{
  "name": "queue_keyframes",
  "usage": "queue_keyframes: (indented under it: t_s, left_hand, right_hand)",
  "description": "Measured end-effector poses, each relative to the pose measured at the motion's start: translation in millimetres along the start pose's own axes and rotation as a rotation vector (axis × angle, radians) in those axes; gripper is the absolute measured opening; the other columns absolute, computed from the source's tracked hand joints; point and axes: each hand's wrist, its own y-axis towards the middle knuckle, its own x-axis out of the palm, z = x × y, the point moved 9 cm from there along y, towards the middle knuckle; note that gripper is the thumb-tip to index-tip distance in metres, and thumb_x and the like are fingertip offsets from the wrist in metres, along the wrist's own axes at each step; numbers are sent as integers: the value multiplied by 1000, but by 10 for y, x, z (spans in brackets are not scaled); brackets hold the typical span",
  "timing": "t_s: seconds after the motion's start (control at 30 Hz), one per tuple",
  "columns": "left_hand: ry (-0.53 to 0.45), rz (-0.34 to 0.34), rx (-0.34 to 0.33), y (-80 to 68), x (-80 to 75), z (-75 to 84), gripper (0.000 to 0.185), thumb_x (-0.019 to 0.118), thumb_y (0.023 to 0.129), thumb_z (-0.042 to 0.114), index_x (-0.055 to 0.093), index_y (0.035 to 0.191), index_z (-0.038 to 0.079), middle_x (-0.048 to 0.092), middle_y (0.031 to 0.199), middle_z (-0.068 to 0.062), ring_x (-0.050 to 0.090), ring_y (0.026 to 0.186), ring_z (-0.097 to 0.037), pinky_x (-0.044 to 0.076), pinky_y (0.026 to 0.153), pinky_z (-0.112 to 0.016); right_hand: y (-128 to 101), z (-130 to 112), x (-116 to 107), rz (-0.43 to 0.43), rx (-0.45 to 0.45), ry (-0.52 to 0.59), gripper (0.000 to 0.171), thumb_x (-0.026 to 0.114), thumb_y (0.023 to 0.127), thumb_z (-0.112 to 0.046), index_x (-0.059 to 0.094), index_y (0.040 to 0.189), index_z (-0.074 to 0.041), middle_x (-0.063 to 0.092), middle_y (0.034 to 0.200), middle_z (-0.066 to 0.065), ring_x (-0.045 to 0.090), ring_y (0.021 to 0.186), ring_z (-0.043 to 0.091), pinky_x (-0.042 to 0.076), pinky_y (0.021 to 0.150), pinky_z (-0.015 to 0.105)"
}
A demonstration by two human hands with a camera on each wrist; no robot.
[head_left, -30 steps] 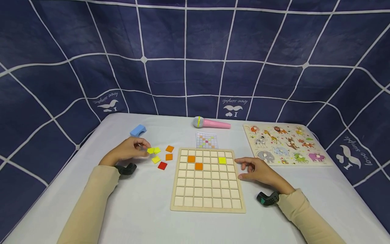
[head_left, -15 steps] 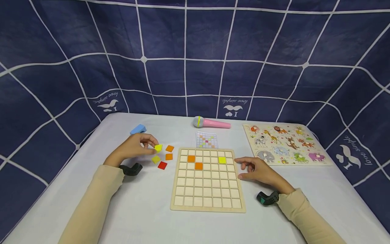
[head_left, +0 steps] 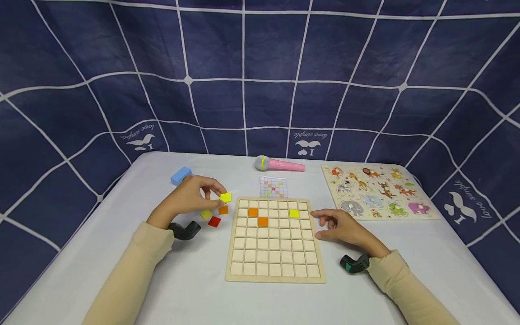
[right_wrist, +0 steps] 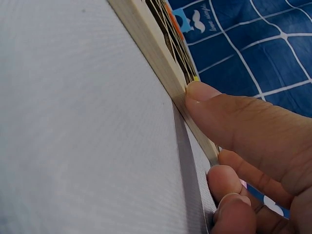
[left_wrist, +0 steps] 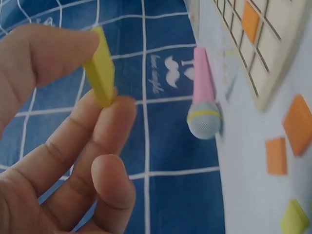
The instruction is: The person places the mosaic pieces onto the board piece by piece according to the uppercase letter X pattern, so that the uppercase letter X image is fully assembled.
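Observation:
My left hand (head_left: 195, 196) pinches a yellow square tile (head_left: 225, 197) between thumb and fingertips, just left of the gridded wooden board's upper left corner. In the left wrist view, the held yellow tile (left_wrist: 101, 68) shows nearly edge-on. Below the hand lie another yellow tile (head_left: 206, 214), a red tile (head_left: 214, 221) and an orange tile (head_left: 223, 210). Two orange tiles (head_left: 262, 221) and one yellow tile (head_left: 294, 213) sit in squares of the wooden board (head_left: 275, 279). My right hand (head_left: 343, 229) rests at the board's right edge, its thumb (right_wrist: 209, 105) against the side.
A small printed pattern card (head_left: 274, 187) lies behind the board. Farther back is a pink toy microphone (head_left: 284, 165). A blue block (head_left: 181, 175) stands at the back left, and an animal puzzle board (head_left: 378, 192) lies at the right.
My left hand has taken up yellow from the loose tiles and moved right toward the board, now covering part of the orange tiles. The right hand stays at the board's edge.

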Motion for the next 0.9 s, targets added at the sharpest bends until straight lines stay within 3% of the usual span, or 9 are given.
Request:
queue_keyframes:
  t_s: [0.17,0.4,0.9]
  left_hand:
    - [18,56,19,32,10,193,26,89,84,16,83,109,10,77,103,-3,62,82,-20,51,61,-32]
    - [-3,62,78,126,95,470,28,89,82,18,83,109,12,77,104,-3,62,82,-18,50,66,-34]
    - [57,72,138,312,259,797,27,89,83,19,83,110,17,79,103,0,65,85,-17,52,76,-40]
  right_hand:
    - [4,-4,8,-2,1,-8,60,90,86,-7,66,138,10,61,98,7,47,68,6,40,57,22]
    - [-2,-16,8,0,1,-14,60,90,86,-7,66,137,10,61,98,7,47,68,6,40,58,22]
    - [-9,-39,1,8,11,-13,59,90,85,-6,66,137,10,62,98,7,47,68,7,40,59,22]
